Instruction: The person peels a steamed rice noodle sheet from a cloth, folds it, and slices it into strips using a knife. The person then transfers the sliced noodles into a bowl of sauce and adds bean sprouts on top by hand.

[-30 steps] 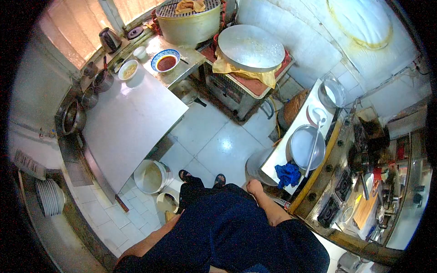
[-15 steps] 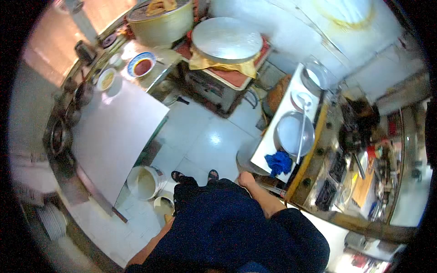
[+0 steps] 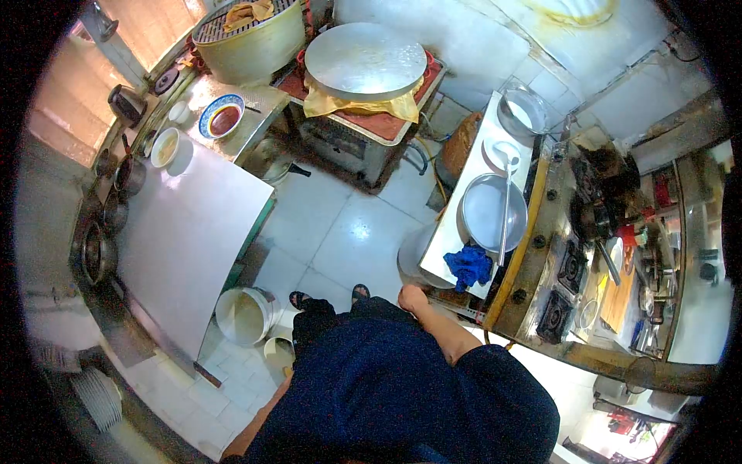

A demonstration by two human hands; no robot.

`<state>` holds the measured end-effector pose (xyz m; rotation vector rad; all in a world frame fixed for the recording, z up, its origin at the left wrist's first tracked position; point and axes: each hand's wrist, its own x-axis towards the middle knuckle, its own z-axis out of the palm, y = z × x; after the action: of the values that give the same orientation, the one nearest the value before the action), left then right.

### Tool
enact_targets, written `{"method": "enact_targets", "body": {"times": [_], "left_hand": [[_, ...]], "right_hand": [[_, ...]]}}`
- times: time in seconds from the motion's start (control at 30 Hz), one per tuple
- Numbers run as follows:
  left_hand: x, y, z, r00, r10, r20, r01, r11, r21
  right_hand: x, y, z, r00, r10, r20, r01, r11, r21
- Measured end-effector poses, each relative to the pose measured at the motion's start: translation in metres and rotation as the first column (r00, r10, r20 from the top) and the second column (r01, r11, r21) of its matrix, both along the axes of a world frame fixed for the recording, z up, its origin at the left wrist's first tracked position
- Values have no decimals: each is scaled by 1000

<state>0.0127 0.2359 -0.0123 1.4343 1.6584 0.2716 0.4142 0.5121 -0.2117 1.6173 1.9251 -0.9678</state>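
Note:
My right hand (image 3: 412, 298) hangs at my side, fingers curled in, with nothing showing out of it. It is nearest to the white counter (image 3: 438, 269), where a crumpled blue cloth (image 3: 468, 267) lies beside a large metal bowl (image 3: 479, 213). A long-handled ladle (image 3: 507, 209) rests across that bowl. On the other side, my left forearm (image 3: 263, 417) hangs down along my dark shirt. The left hand is almost wholly hidden by the shirt, close to a small pale container (image 3: 278, 354) on the floor.
A white-topped table (image 3: 193, 232) stands at left, with a white bucket (image 3: 246, 315) beside it. At its far end are a bowl of dark red sauce (image 3: 224, 121) and a white bowl (image 3: 165, 147). A round metal griddle (image 3: 365, 62) stands ahead. Stove burners (image 3: 572, 267) are at right.
The view has shifted slightly, so the griddle, table and counter sit a little farther left and higher. My left hand has slipped further behind the shirt. My right hand keeps its curled shape.

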Motion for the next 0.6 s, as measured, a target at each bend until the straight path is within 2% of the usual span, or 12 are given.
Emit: {"method": "enact_targets", "body": {"times": [0.1, 0.17, 0.2, 0.27, 0.3, 0.37, 0.6], "left_hand": [[2, -8, 2, 1000, 5, -2, -5, 1000, 7], [5, -16, 5, 1000, 18, -5, -18, 1000, 18], [9, -22, 7, 1000, 24, -7, -24, 999, 24], [12, -28, 9, 1000, 30, -4, -30, 999, 32], [15, -31, 10, 999, 41, -1, -41, 999, 33], [17, -36, 9, 999, 50, 2, -50, 998, 35], [23, -48, 6, 997, 69, 19, -70, 997, 31]], "right_hand": [[6, 0, -12, 999, 30, -13, -30, 999, -25], [5, 1, -26, 994, 106, -12, -106, 994, 35], [-3, 4, -12, 990, 139, -25, -138, 990, 36], [-13, 8, 34, 998, 43, -56, -38, 996, 81], [-14, 6, 24, 997, -30, -72, 39, 992, 124], [-9, 9, -8, 999, -17, -45, 21, 995, 102], [-6, 8, -6, 1000, -15, 10, 14, 995, 98]]}}
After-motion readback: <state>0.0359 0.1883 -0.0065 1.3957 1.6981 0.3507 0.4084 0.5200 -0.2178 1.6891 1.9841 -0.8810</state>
